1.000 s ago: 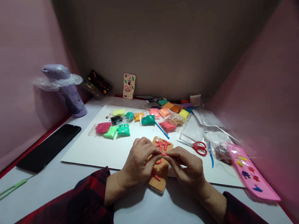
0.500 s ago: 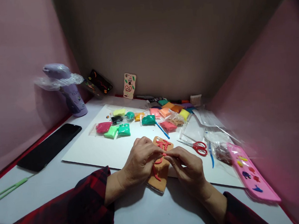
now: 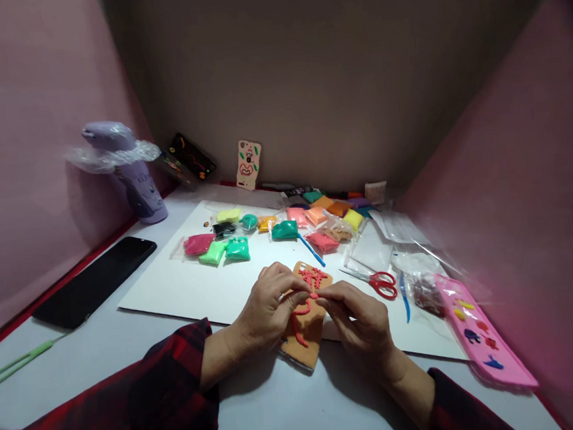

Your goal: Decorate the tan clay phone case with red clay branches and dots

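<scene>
Between the fingertips of both hands is a small piece of coral-red clay (image 3: 314, 296), held just above a phone case (image 3: 306, 350) covered in tan clay. My left hand (image 3: 269, 307) pinches the piece from the left, its thumb and forefinger closed. From the right, my right hand (image 3: 358, 312) pinches the same piece. On the case's upper part are many small coral-red bits, and a curved coral-red strand (image 3: 297, 328) runs down its middle. My left hand hides part of the case's left edge.
Several bagged clay packets (image 3: 285, 230) lie on a white board (image 3: 173, 295). Red-handled scissors (image 3: 383, 285), a blue tool (image 3: 312, 251) and a pink tray (image 3: 505, 366) are near the right hand. A black phone (image 3: 96, 282) and purple bottle (image 3: 141, 187) stand left.
The clay piece between the fingertips shows more and looks rounder now, with the fingertips slightly further apart. Both hands stay in nearly the same place over the phone case.
</scene>
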The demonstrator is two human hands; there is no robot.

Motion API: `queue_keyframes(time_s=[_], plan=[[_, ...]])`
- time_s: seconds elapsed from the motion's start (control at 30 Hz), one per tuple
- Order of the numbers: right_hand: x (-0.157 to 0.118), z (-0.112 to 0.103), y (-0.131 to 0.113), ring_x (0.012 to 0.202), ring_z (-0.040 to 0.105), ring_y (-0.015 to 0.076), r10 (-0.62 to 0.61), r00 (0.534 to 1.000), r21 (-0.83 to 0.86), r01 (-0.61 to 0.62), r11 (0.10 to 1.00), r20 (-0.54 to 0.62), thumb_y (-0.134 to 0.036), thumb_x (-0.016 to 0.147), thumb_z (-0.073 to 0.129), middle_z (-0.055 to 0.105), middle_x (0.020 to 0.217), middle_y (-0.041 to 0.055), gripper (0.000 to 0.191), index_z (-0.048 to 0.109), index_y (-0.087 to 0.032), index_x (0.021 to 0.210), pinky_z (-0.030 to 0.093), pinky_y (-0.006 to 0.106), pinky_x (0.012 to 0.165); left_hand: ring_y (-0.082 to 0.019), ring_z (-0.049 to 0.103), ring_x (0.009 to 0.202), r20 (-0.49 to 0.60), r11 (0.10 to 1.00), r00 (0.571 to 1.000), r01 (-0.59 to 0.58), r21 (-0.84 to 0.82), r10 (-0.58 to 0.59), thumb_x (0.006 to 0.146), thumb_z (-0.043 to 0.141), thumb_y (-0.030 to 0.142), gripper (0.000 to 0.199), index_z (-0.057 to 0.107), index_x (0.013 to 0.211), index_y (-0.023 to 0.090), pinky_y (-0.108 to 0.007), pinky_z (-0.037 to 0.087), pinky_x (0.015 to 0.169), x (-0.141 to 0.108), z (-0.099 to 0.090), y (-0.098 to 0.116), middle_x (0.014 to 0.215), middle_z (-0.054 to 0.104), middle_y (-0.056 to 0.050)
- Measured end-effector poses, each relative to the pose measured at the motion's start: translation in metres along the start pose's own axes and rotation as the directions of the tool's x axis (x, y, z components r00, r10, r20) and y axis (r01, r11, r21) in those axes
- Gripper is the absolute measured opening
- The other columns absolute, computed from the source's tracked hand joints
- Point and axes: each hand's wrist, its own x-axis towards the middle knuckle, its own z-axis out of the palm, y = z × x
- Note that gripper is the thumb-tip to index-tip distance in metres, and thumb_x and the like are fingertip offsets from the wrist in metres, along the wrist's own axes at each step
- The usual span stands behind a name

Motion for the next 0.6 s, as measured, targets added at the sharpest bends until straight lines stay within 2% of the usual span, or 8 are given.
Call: queue_keyframes(time_s=[0.33, 0.5, 0.6], plan=[[-0.0012, -0.0003, -0.0008, 0.064, 0.061, 0.0133, -0.007, 1.000, -0.001, 0.007, 1.000, 0.003, -0.009, 0.086, 0.055, 0.066, 0.074, 0.0021, 0.016, 0.062, -0.020, 0.095, 0.048, 0.024, 0.054, -0.020, 0.050, 0.082, 0.047, 1.000, 0.999, 0.004, 0.002, -0.004, 0.090, 0.052, 0.023, 0.015, 0.064, 0.083, 0.016, -0.036, 0.039, 0.076, 0.0000, -0.0010, 0.0017, 0.078, 0.055, -0.005], [-0.0039, 0.0001, 0.0014, 0.058, 0.058, 0.0123, 0.045, 0.999, -0.047, -0.045, 0.998, -0.010, -0.013, 0.083, 0.061, 0.064, 0.074, 0.0019, 0.016, 0.061, -0.020, 0.098, 0.046, 0.023, 0.049, -0.020, 0.050, 0.082, 0.032, 0.996, 0.996, 0.082, -0.027, -0.081, 0.089, 0.051, 0.023, 0.016, 0.062, 0.080, 0.016, -0.036, 0.040, 0.078, 0.0008, -0.0024, 0.0038, 0.079, 0.054, -0.005], [-0.0046, 0.0010, 0.0029, 0.057, 0.056, 0.0116, 0.033, 0.999, -0.050, -0.034, 0.998, -0.011, -0.012, 0.083, 0.062, 0.063, 0.073, 0.0019, 0.016, 0.061, -0.019, 0.098, 0.045, 0.022, 0.048, -0.020, 0.050, 0.082, 0.031, 0.992, 0.992, 0.120, -0.049, -0.119, 0.089, 0.052, 0.024, 0.017, 0.062, 0.078, 0.016, -0.037, 0.040, 0.078, 0.0009, -0.0029, 0.0044, 0.080, 0.053, -0.005]])
